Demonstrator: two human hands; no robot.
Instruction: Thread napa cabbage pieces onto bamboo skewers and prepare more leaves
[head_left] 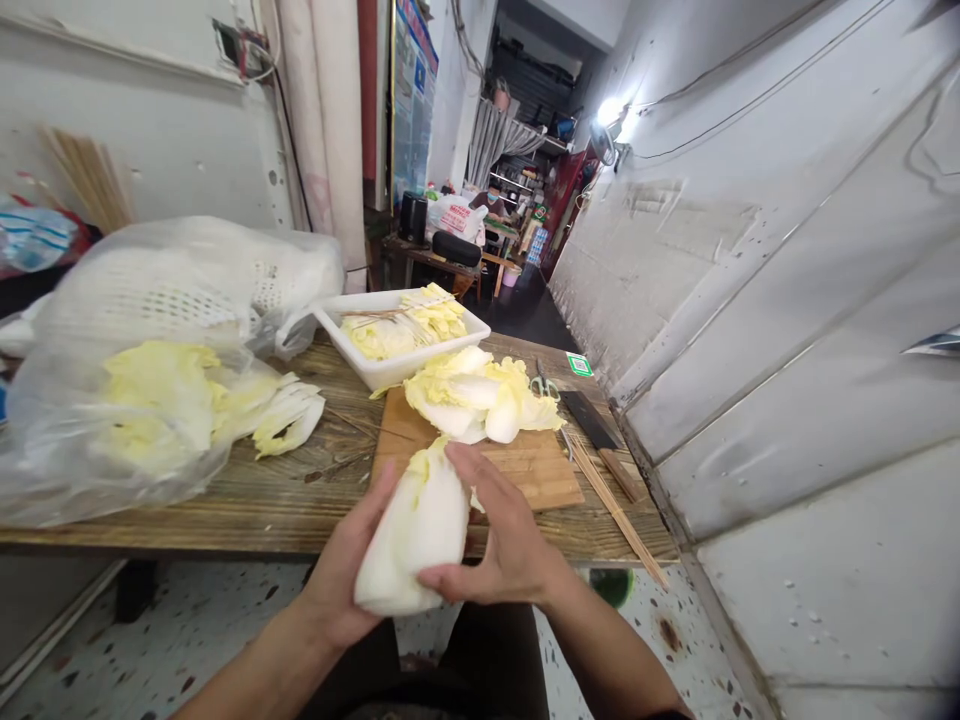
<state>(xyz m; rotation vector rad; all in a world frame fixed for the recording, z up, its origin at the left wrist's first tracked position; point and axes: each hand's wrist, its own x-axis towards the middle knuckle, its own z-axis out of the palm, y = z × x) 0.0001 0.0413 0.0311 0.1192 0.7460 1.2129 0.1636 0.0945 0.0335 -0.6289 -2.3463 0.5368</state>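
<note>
A pale head of napa cabbage [414, 540] is held between my two hands, above the near edge of the table. My left hand [341, 570] cups its lower left side, fingers mostly hidden behind it. On the other side my right hand [506, 540] grips the cabbage, thumb low on its front and fingers near its top. Just beyond lies a wooden cutting board [532, 475], with loose cabbage leaves [480, 390] piled on its far part. Behind these, a white tray [360, 360] holds yellow cabbage leaves and thin sticks.
A clear plastic bag [187, 480] with cabbage leaves covers the table's left. On the right lie a cleaver [589, 420], wooden skewers [619, 515] and scissors [545, 385]. A white wall [750, 400] runs along the right edge. Another person [491, 203] sits far back.
</note>
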